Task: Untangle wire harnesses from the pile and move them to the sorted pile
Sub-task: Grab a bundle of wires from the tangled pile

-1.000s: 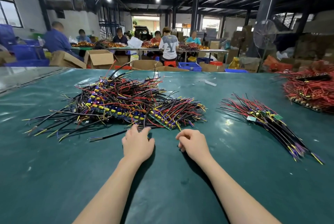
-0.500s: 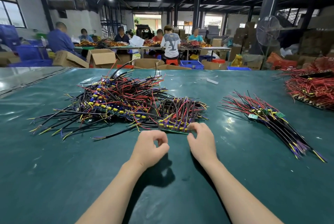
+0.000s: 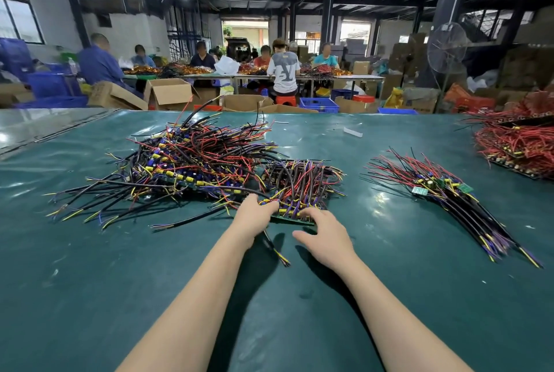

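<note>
- the left hand (image 3: 254, 217) is reaching to 12 o'clock, its grip closing narrowly, fingers curling over the yellow and black wires at the near left corner of a harness (image 3: 302, 182).
- a black wire tail (image 3: 277, 251) with cut coloured ends is trailing out from under that hand toward 6 o'clock, lying on the worktop (image 3: 120, 281).
- the right hand (image 3: 326, 235) is keeping a wide grip: fingers are spreading with the tips touching the near edge of the harness's green board, and the thumb is pointing off toward 9 o'clock, holding nothing.
- the harness is sitting flat on the worktop, just at the 3 o'clock edge of the tangled pile (image 3: 186, 161), with some wires crossing between them.
- the tangled pile is spreading over the worktop at 11 o'clock.
- the sorted pile (image 3: 443, 188) is lying at 2 o'clock, well apart from both hands, wires fanning along one line.
- a heap of red wires (image 3: 515, 143) is sitting farther out at 2 o'clock.
- beyond the worktop's far edge, an open cardboard box (image 3: 169, 92) is standing at 11 o'clock and a blue crate (image 3: 319, 103) at 12 o'clock; what is inside them cannot be told.
</note>
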A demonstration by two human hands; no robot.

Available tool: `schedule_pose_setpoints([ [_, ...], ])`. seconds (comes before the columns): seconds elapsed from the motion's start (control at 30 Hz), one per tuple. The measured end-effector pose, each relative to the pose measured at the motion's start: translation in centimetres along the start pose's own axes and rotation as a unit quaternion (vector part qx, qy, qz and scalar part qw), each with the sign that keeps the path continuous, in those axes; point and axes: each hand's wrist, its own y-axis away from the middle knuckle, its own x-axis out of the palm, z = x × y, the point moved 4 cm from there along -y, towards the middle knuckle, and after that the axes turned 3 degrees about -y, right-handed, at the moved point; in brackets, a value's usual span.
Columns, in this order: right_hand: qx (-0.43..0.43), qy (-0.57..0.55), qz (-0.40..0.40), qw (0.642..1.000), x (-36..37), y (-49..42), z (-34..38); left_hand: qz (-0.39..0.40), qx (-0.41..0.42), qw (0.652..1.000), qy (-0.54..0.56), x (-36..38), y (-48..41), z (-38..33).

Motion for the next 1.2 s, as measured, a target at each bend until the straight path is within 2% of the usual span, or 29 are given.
schedule_pose_setpoints([
  [0.07, 0.028, -0.151, -0.023, 0.988, -0.5, 0.0, 0.2, -0.042, -0.043, 0.983, 0.172, 0.0, -0.3, -0.1],
  [0.13, 0.085, -0.344, -0.076, 0.932, -1.2, 0.0, 0.1, -0.049, -0.07, 0.957, 0.276, 0.0, -0.1, -0.1],
  [0.17, 0.11, -0.403, -0.107, 0.902, -1.4, 0.1, -0.1, -0.042, -0.08, 0.948, 0.304, 0.0, 0.2, -0.1],
  [0.27, 0.153, -0.503, -0.17, 0.834, -1.4, 0.2, -0.7, -0.022, -0.097, 0.94, 0.327, -0.1, 1.0, 0.1],
  [0.33, 0.181, -0.588, -0.189, 0.766, -1.1, 0.5, -0.9, -0.013, -0.108, 0.921, 0.373, -0.1, 1.4, 0.3],
  [0.47, 0.212, -0.734, -0.166, 0.624, -0.4, 0.7, -0.6, -0.012, -0.079, 0.895, 0.44, -0.5, 2.5, 0.3],
  [0.53, 0.217, -0.771, -0.131, 0.585, 0.3, 0.6, -0.1, -0.019, -0.05, 0.879, 0.474, -0.8, 3.1, -0.1],
  [0.67, 0.18, -0.801, -0.027, 0.57, 1.2, 0.7, 1.8, -0.014, -0.015, 0.828, 0.561, -1.7, 3.4, -0.4],
  [0.73, 0.134, -0.807, 0.004, 0.576, 0.9, 0.7, 2.4, 0.014, -0.024, 0.799, 0.601, -1.8, 3.5, -0.2],
  [0.8, 0.112, -0.795, 0.009, 0.596, 0.5, 0.7, 2.6, 0.043, -0.052, 0.775, 0.628, -1.5, 3.7, 0.3],
  [0.83, 0.113, -0.778, 0.008, 0.618, 0.5, 0.7, 2.5, 0.058, -0.062, 0.778, 0.623, -1.2, 3.9, 0.4],
  [0.93, 0.136, -0.705, 0.006, 0.696, 0.8, 0.8, 1.9, 0.104, -0.068, 0.829, 0.546, -0.2, 4.3, 0.6],
  [1.0, 0.144, -0.691, 0.001, 0.708, 0.9, 0.5, 1.5, 0.109, -0.061, 0.855, 0.504, 0.4, 4.3, 0.8],
  [1.03, 0.147, -0.701, 0.001, 0.698, 1.0, 0.4, 1.3, 0.104, -0.059, 0.863, 0.491, 0.6, 4.2, 0.8],
  [1.1, 0.165, -0.742, 0.016, 0.649, 1.2, 0.3, 1.1, 0.087, -0.067, 0.863, 0.494, 0.9, 4.2, 0.7],
  [1.2, 0.194, -0.808, 0.045, 0.554, 1.5, 0.3, 0.7, 0.054, -0.071, 0.828, 0.553, 1.1, 4.2, 0.5],
])
